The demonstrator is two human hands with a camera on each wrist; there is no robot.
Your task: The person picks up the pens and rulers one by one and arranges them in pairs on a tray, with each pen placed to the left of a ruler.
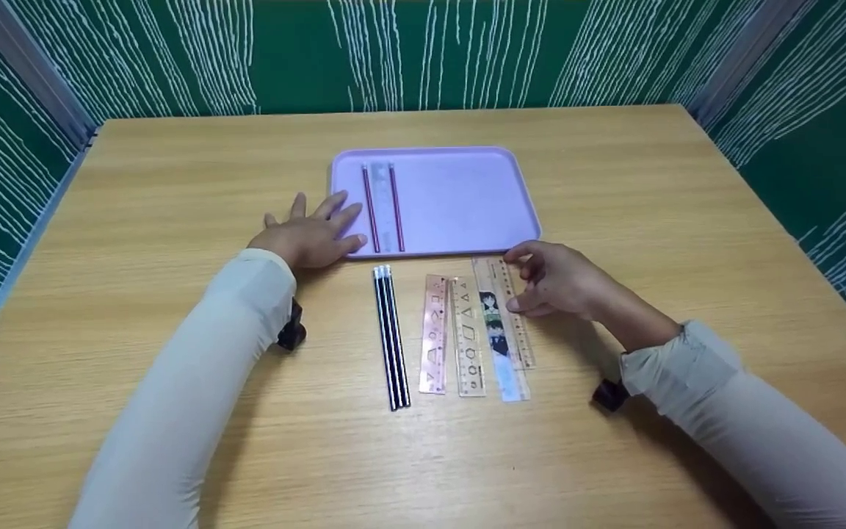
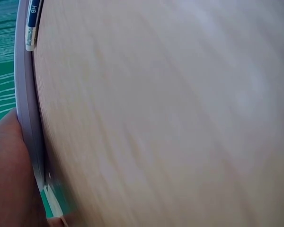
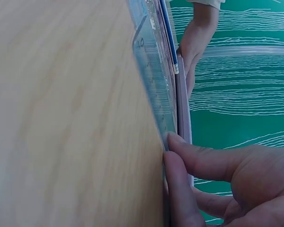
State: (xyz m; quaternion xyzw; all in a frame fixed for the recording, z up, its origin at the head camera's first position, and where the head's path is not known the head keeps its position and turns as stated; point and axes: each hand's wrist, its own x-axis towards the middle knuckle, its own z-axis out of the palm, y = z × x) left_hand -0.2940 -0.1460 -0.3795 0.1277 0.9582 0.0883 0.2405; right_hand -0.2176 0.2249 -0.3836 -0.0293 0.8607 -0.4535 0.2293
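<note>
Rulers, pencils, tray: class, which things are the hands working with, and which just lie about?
In hand:
right hand touching the rightmost ruler
left hand resting at the tray

Lying about:
three dark pencils
two stencil rulers
picture ruler

A: What sits farthest from the person?

B: The tray (image 1: 467, 198), in the middle of the table (image 1: 173, 184). In its left part lie two pencils (image 1: 382, 206) with a ruler (image 1: 382, 192) between them, all running near to far.

A: And nearer than the tray?

B: A row on the table. Leftmost is a bundle of pencils (image 1: 391, 338), then three rulers (image 1: 467, 330) side by side to its right, the rightmost with its far end close to the tray's near edge.

A: The hands?

B: The left hand (image 1: 313, 235) lies at the tray's near left corner, left of the row. The right hand (image 1: 559, 279) is at the far end of the rightmost ruler, fingertips (image 3: 177, 146) touching it.
</note>
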